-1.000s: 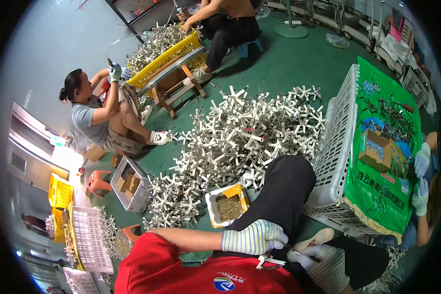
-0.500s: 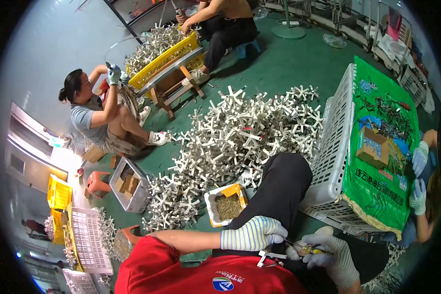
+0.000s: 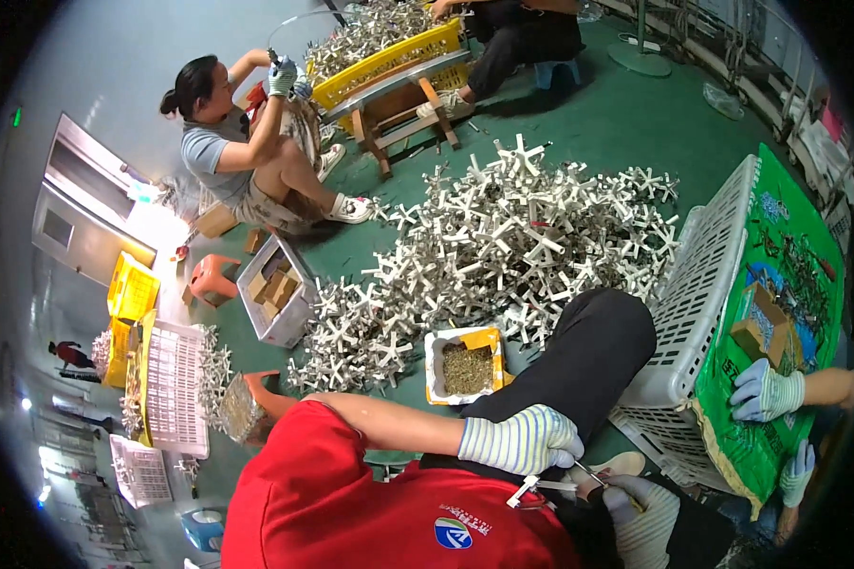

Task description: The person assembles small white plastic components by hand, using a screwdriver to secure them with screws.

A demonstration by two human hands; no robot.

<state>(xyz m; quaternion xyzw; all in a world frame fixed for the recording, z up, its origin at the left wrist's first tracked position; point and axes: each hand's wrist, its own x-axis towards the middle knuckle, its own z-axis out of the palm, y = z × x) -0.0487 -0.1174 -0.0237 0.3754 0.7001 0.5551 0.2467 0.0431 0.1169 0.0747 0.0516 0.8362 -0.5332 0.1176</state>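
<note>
My left hand [image 3: 524, 440], in a striped knit glove, is closed in a pinch over my lap. Just below its fingers, against my red shirt, lies a white branched part [image 3: 529, 489] that it seems to grip. A thin metal shaft [image 3: 593, 475] runs between my two hands. My right hand [image 3: 643, 520], gloved too, is closed round the lower end of this slim tool, whose handle is mostly hidden by the fingers. Beyond my knee a large heap of similar white star-shaped parts [image 3: 512, 237] spreads over the green floor.
A white box of small metal pieces [image 3: 432, 375] stands by my thigh. At right, a grey crate [image 3: 697, 294] carries a green cover [image 3: 826, 332] with loose parts; a co-worker's gloved hand [image 3: 767, 391] rests there. Another person [image 3: 223, 152] sits by a yellow crate [image 3: 389, 66].
The view has swung, so most of the scene sits further right. My right hand has turned and covers more of the tool's handle. The co-worker's hand has moved further over the green cover.
</note>
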